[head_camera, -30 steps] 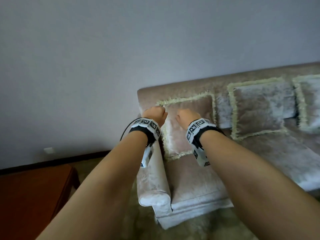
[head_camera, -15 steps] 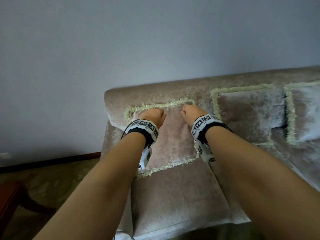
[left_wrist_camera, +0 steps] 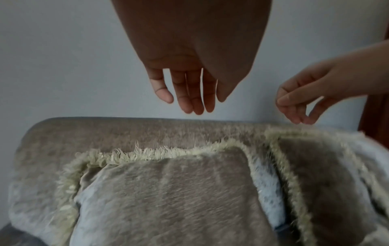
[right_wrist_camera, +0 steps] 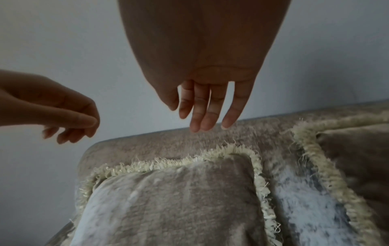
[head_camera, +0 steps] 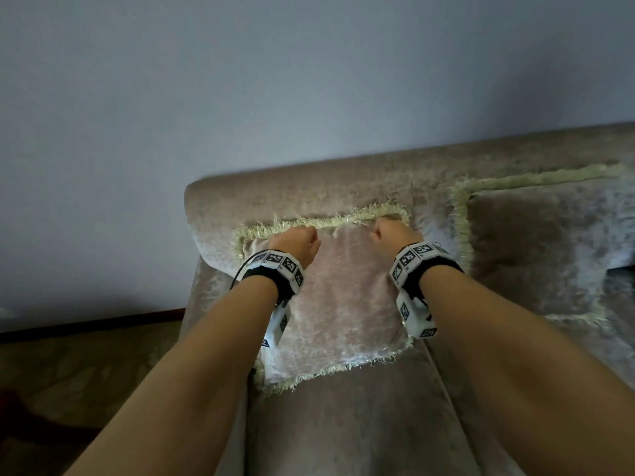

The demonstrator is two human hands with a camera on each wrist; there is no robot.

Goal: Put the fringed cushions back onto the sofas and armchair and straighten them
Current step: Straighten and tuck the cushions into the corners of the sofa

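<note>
I see the sofa (head_camera: 343, 424) seat nearest, then the cushion (head_camera: 343, 297) leaning on the backrest at the sofa's left end. Above its top fringe, my left hand (head_camera: 297, 247) and right hand (head_camera: 391, 235) hover, fingers (left_wrist_camera: 193, 96) loose, holding nothing. Second cushion (head_camera: 536, 242) just right.

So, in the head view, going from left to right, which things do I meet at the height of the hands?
Wall → left hand → cushion → right hand → second fringed cushion.
</note>
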